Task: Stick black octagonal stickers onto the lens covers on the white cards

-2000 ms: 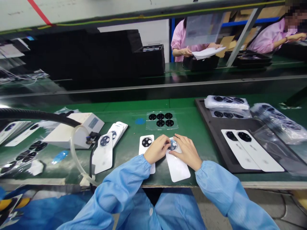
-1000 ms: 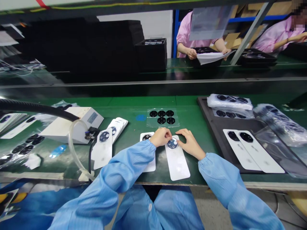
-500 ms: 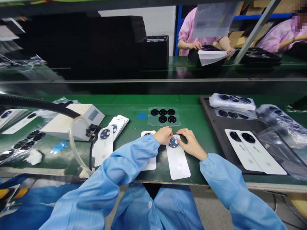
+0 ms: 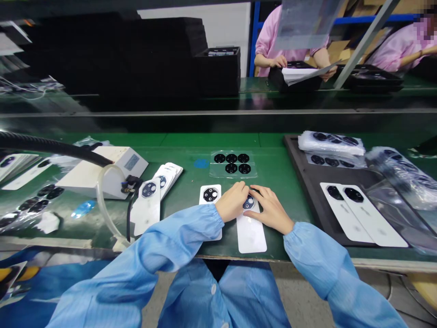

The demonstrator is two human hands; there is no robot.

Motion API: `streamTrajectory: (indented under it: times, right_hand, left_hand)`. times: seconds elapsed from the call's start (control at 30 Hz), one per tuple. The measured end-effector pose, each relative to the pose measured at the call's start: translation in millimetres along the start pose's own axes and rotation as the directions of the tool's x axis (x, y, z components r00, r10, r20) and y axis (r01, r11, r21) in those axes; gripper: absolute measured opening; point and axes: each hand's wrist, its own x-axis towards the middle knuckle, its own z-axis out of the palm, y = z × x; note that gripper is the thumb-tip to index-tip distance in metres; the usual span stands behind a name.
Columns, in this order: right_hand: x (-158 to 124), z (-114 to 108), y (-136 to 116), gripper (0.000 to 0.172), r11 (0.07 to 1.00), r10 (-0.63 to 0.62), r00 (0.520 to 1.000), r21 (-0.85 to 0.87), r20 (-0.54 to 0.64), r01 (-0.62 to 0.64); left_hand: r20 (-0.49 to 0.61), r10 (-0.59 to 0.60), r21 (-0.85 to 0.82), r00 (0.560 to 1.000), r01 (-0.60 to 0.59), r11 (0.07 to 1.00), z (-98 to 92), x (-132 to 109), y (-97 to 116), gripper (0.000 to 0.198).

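Green workbench (image 4: 191,140) with a dark belt edge beyond it; left hand (image 4: 233,202) and right hand (image 4: 271,210) lie close together, both curling inward over a round lens disc (image 4: 249,203); they close in narrowly at its upper edge, but whether either hand truly pinches it I cannot tell, since they hide part of its rim; the disc sits at the top of a long white card (image 4: 251,237), flat on the bench, its upper end partly covered by the right hand; just left of it, a second white card (image 4: 210,195) shows a black ring with four holes, its lower end hidden behind the left sleeve (image 4: 184,228); farther left, a third card (image 4: 146,218) lies beside a fanned stack of cards (image 4: 167,179); past those stand a white machine (image 4: 102,177), a clear tube (image 4: 98,196) and a black hose (image 4: 51,152); a blurred blue piece (image 4: 81,209) is too small to make out; above the hands, a film sheet (image 4: 233,164) carries five black rings; to the right, a black tray (image 4: 307,191) holds two white cards (image 4: 346,213) and bagged stacks (image 4: 331,143); across the belt, one person (image 4: 290,41) in pink handles papers (image 4: 300,75), and another (image 4: 396,48) is cut off by the frame edge.
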Motion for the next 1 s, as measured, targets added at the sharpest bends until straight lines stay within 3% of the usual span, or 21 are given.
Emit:
streamTrajectory:
  times: [0.43, 0.6, 0.7, 0.77, 0.83, 0.9, 1.0]
  right_hand:
    - [-1, 0, 0, 0.058, 1.0, -0.011, 1.0, -0.018, 0.007, 0.011]
    - [-2, 1, 1, 0.059, 1.0, -0.012, 1.0, -0.02, 0.02, 0.012]
    - [-2, 2, 2, 0.062, 1.0, -0.01, 1.0, -0.022, 0.018, 0.011]
    - [-2, 2, 2, 0.064, 1.0, -0.01, 1.0, -0.023, 0.012, 0.01]
    - [-2, 2, 2, 0.066, 1.0, -0.012, 1.0, -0.023, 0.008, 0.012]
    - [-3, 3, 2, 0.066, 1.0, -0.014, 1.0, -0.024, 0.004, 0.014]
    - [-4, 4, 3, 0.065, 0.999, -0.019, 1.0, -0.031, -0.008, 0.018]
  left_hand:
    - [-0.094, 0.05, 0.011, 0.994, -0.05, 0.999, 11.0, -41, 23, 0.02]
    - [-0.127, 0.034, -0.075, 0.991, -0.044, 0.996, 9.0, -56, 39, 0.02]
    - [-0.167, -0.01, -0.182, 0.986, -0.02, 0.983, -2.1, -67, 44, 0.018]
    - [-0.224, -0.102, -0.262, 0.969, 0.041, 0.964, -15.2, -70, 31, 0.015]
    - [-0.297, -0.259, -0.329, 0.919, 0.156, 0.931, -30.2, -64, -2, 0.011]
    - [-0.359, -0.449, -0.375, 0.819, 0.314, 0.872, -42.7, -52, -50, 0.009]
    - [-0.362, -0.647, -0.406, 0.671, 0.512, 0.757, -50.4, -29, -122, 0.008]
